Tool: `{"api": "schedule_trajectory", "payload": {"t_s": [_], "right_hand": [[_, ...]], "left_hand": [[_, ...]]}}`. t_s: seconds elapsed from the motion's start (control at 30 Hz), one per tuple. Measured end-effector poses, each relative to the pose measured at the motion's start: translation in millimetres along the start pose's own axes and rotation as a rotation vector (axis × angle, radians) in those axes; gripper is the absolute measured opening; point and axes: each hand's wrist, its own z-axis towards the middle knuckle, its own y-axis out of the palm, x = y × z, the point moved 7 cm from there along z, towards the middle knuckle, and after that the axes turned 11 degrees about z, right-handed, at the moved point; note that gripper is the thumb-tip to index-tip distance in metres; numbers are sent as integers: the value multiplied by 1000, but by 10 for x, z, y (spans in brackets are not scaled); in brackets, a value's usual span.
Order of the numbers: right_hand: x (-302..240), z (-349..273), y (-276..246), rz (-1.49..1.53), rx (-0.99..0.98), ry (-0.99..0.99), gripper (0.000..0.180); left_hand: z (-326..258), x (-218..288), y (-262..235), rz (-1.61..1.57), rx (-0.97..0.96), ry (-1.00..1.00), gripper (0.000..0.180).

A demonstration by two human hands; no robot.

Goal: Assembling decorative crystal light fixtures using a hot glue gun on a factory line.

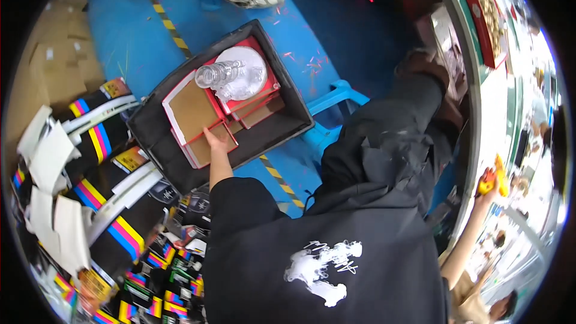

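Note:
My left hand (218, 139) reaches into a black bin (273, 138), its thumb and fingers at the edge of a small red-rimmed cardboard box (230, 135), which it grips. Beside it lies a larger red-and-white box piece with a brown inside (193, 108). Toward the bin's far end, a roll of clear plastic film (217, 75) and a round, whitish plastic-wrapped thing (249, 72) rest on red boxes. Off to the right, over the bright worktable, my right hand (491, 195) is closed on a yellow-and-red object (495, 179) of unclear kind.
On the left are piled black packages with coloured stripes (126, 237) and white curved pieces (51, 156). A blue stool (336, 99) stands by the bin. A red tray of small gold-coloured items (485, 21) sits on the worktable (480, 117). Another person (492, 306) is at lower right.

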Motion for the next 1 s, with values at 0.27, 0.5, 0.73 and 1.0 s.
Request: {"api": "schedule_trajectory", "payload": {"t_s": [0.27,0.5,0.73,1.0], "right_hand": [[11,324,587,-45,-17,21,38],[-125,266,1113,14,-96,-82,34],[61,72,1726,-220,-55,-175,36],[153,216,1530,-182,-48,-97,32]], "left_hand": [[153,271,97,-510,-195,49,107],[-220,509,-318,-416,-129,52,72],[-416,689,-614,-361,18,-30,31],[-794,1065,-346,-468,-97,301,54]]}}
